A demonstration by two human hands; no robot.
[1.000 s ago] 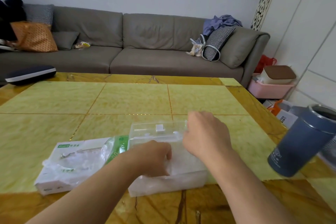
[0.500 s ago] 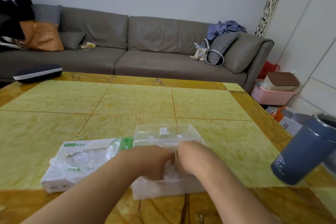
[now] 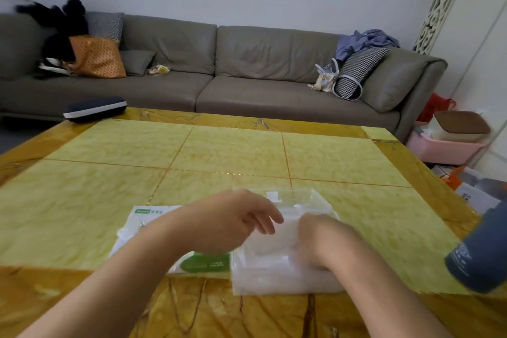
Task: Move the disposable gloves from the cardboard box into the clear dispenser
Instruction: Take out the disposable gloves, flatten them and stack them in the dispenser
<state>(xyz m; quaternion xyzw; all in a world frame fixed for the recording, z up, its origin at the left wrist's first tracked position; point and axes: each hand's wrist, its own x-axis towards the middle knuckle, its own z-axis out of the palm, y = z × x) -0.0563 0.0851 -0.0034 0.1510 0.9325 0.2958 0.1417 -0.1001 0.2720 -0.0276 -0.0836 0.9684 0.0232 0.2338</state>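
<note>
The clear dispenser (image 3: 274, 281) stands near the table's front edge, its lid (image 3: 304, 200) tipped open at the back, with a whitish stack of disposable gloves (image 3: 263, 250) inside. Touching its left side lies the white and green cardboard box (image 3: 204, 263), mostly hidden under my left arm. My left hand (image 3: 227, 223) hovers over the seam between box and dispenser, fingers loosely apart and holding nothing. My right hand (image 3: 318, 241) is pushed down into the dispenser onto the gloves. It is blurred and its fingers are hidden.
A grey-blue cylindrical tumbler (image 3: 482, 251) stands close by at the right table edge. A dark flat case (image 3: 94, 110) lies at the far left corner. Beyond the table is a grey sofa (image 3: 219, 74), with a pink bin (image 3: 444, 148) on the floor to the right.
My left hand has lifted off the gloves and opened, shifting left over the box. My right hand has stayed down in the dispenser. The head camera has moved closer.
</note>
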